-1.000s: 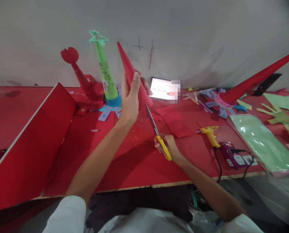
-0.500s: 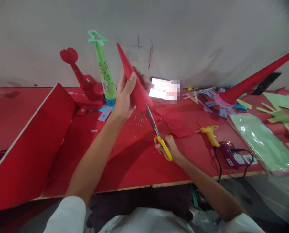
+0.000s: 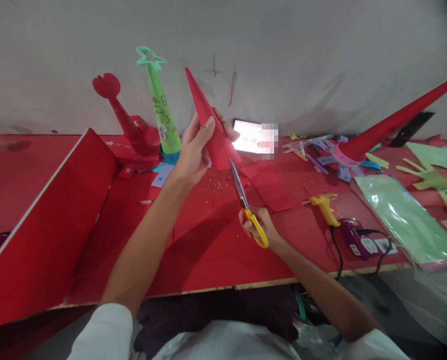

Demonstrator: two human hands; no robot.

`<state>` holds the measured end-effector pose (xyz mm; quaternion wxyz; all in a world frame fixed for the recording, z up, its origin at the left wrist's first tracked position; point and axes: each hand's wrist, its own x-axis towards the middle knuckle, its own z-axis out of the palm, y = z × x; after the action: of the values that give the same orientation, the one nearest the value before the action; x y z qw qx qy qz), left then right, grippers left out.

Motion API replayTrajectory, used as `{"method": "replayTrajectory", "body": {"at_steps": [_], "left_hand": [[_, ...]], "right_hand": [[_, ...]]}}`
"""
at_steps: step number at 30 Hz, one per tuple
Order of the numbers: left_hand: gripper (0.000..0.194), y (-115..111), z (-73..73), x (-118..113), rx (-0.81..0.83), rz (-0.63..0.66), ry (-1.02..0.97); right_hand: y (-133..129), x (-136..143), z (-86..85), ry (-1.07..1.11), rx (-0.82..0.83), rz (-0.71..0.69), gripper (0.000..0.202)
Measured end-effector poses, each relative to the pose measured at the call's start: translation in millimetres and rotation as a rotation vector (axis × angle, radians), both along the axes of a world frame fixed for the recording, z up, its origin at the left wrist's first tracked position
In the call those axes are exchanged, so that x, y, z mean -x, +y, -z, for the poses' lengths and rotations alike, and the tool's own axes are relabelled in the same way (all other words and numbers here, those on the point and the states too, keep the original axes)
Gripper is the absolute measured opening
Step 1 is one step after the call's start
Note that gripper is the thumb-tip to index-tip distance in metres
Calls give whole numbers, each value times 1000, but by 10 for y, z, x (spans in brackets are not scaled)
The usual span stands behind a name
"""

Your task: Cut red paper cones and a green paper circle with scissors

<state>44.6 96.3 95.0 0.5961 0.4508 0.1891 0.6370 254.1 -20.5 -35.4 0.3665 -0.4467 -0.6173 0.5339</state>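
This place is looking like a craft workshop. A red bench [image 3: 216, 265] is running along a grey wall [image 3: 283, 50]. A yellow glue gun [image 3: 324, 206] is lying near a shiny pack of green sheets [image 3: 407, 220], and cut yellow paper [image 3: 431, 180] is lying beyond. A green cone [image 3: 163, 112] is wearing a star [image 3: 148, 63] on top. Scissors [image 3: 245, 202] are pointing at a red cone [image 3: 219, 147].

A lit phone [image 3: 254, 136] sits by the wall [image 3: 302, 60].

Hands [image 3: 195, 151] holding red cone [image 3: 221, 148], yellow-handled scissors [image 3: 243, 196]
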Motion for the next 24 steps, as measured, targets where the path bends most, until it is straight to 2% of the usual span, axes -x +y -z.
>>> {"method": "replayTrajectory", "body": {"at_steps": [6,13,19,24], "left_hand": [[29,0,7,-33,-33,-16,20],[25,-77,-75,-86,-67,-26,-16],[33,-78,-139,-68,5,-112,-34],[32,-92,-122,-111,-41,-132,-22]], "right_hand": [[33,11,138,83,10,-58,84],[16,39,67,115,-44,-99,81],[19,0,119,14,-62,-21,83],[30,-21,164,-52,-69,36,72]]}}
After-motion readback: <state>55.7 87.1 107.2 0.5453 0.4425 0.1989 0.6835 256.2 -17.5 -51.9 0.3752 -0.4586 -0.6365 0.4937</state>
